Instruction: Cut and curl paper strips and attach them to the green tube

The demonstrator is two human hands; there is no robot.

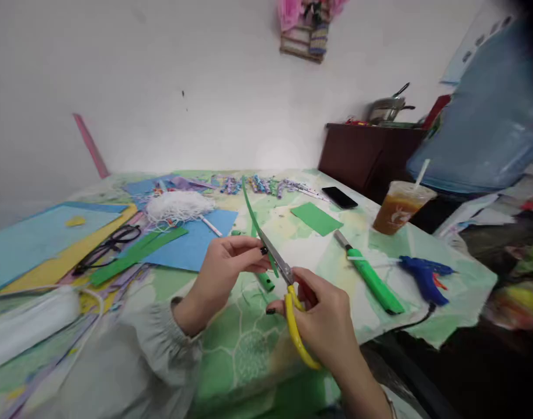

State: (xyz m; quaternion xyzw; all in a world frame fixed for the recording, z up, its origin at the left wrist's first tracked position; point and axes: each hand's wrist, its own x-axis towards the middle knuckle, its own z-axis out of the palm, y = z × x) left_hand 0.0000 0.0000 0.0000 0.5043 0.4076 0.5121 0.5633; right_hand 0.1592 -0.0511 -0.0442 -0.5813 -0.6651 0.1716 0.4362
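My left hand (225, 273) pinches a narrow green paper strip (251, 209), which rises in a slight curve above the table. My right hand (323, 308) is closed on yellow-handled scissors (296, 334). Their metal blades point up and left, beside the strip at my left fingertips; whether the blades are parted is hard to tell. Below the hands, a green rolled paper tube (265, 281) lies on the patterned tablecloth (223, 366). Further right is a flat green paper rectangle (316, 218).
On the right are a green-handled tool (373, 279), a blue glue gun (426, 276), an iced drink (397, 212) and a black phone (340, 197). Leftward lie white string (179, 206), black glasses (109, 247), green strips (138, 256) and coloured sheets (43, 233). Patterned paper rolls (260, 184) lie behind.
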